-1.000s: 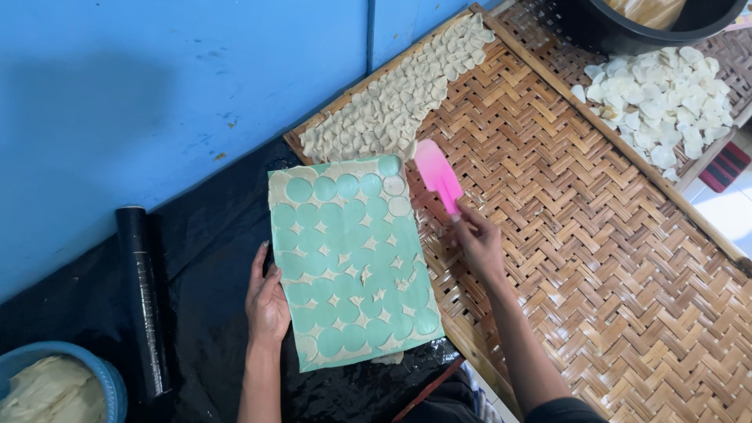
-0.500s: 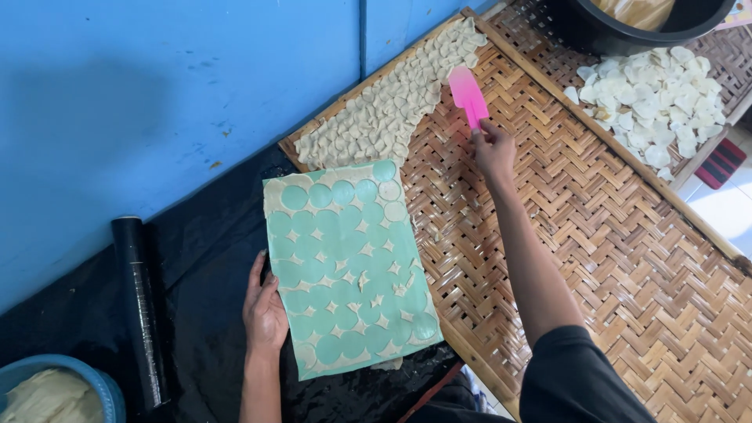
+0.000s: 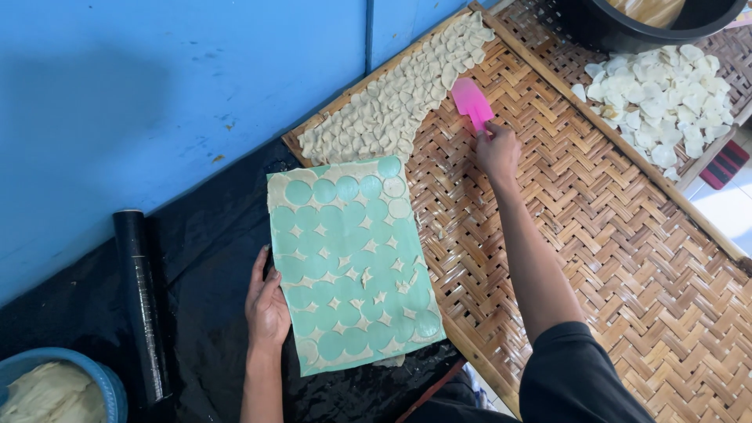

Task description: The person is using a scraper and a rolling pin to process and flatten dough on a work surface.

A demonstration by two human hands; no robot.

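Working surface seen from above. The right hand (image 3: 498,150) is stretched far forward over the woven bamboo tray (image 3: 627,258), its fingers closed around the handle of a pink spatula (image 3: 471,102); the blade points away from the person and lies at the edge of a dense patch of small pale dough rounds (image 3: 392,110) spread along the tray's far left rim, just beyond and left of that hand.

The left hand (image 3: 267,307) lies flat, fingers extended and holding nothing, palm down on the black plastic sheet (image 3: 196,258), touching the left edge of a green mat (image 3: 352,266). The mat carries a thin layer of dough from which circles have been cut, so that round green openings show between star-shaped scraps; a few uncut rounds sit in its far right corner. The two hands are well apart, the mat lying between them.

Left of the left hand, a black roll (image 3: 141,301) rests on the plastic sheet, and nearer the person a blue bowl (image 3: 110,392) holds pale dough. Far right of the right hand, a second woven tray (image 3: 595,55) bears loose white rounds (image 3: 666,98) beside a black tub (image 3: 619,27).
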